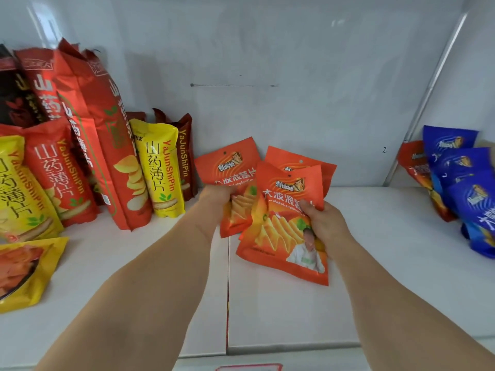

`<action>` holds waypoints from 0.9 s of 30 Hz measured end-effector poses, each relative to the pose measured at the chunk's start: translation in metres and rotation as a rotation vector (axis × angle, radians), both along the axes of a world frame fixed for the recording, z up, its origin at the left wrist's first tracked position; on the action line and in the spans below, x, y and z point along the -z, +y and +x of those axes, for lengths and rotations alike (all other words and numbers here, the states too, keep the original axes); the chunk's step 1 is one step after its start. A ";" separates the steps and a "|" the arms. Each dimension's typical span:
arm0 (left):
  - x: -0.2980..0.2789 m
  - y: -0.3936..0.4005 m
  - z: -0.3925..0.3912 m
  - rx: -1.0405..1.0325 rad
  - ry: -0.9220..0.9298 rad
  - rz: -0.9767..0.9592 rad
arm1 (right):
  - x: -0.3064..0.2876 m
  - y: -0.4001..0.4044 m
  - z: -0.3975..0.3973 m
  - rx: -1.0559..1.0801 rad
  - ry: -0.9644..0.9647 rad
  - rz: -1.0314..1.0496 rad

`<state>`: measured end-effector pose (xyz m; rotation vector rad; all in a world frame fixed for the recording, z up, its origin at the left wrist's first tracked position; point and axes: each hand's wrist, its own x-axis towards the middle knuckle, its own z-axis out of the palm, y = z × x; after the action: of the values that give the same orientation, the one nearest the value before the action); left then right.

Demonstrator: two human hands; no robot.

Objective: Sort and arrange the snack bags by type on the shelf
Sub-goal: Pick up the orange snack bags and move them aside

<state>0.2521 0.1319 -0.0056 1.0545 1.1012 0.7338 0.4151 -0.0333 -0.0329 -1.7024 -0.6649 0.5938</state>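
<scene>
Three orange chip bags are in the middle of the white shelf [267, 317]. My left hand [215, 195] grips the left orange bag [227, 167] at its lower part. With my right hand [322, 223] I hold the front orange bag [281, 236] by its right edge, thumb on its face. A third orange bag [302, 162] stands behind that one, mostly hidden. On the right lean several blue bags [460, 170] with one orange bag [413, 164] behind them.
Tall red bags [107, 145] and smaller yellow [160, 167] and red yam-chip bags [59, 170] stand at the left. A yellow bag [24, 269] lies at the shelf's front left. White walls close the back and right side. A seam [228, 290] splits the shelf board.
</scene>
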 end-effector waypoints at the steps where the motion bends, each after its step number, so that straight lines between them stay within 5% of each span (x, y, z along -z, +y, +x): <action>1: -0.001 -0.001 -0.008 0.000 -0.042 -0.005 | -0.003 -0.005 0.000 -0.007 0.001 -0.001; 5: 0.007 0.003 -0.037 0.025 -0.169 -0.062 | -0.011 -0.019 -0.001 -0.017 -0.024 -0.007; 15: 0.014 0.004 -0.083 0.054 0.015 0.164 | -0.017 -0.037 0.003 0.002 -0.073 -0.033; 21: -0.002 -0.017 -0.086 0.151 -0.171 0.143 | -0.012 -0.032 0.001 0.043 -0.082 0.007; 27: -0.005 -0.058 -0.056 0.277 0.105 0.355 | -0.009 -0.014 -0.003 0.077 -0.096 0.015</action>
<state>0.1960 0.0742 -0.0006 1.5284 0.9049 0.6691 0.4121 -0.0469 -0.0238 -1.7423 -0.6668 0.4544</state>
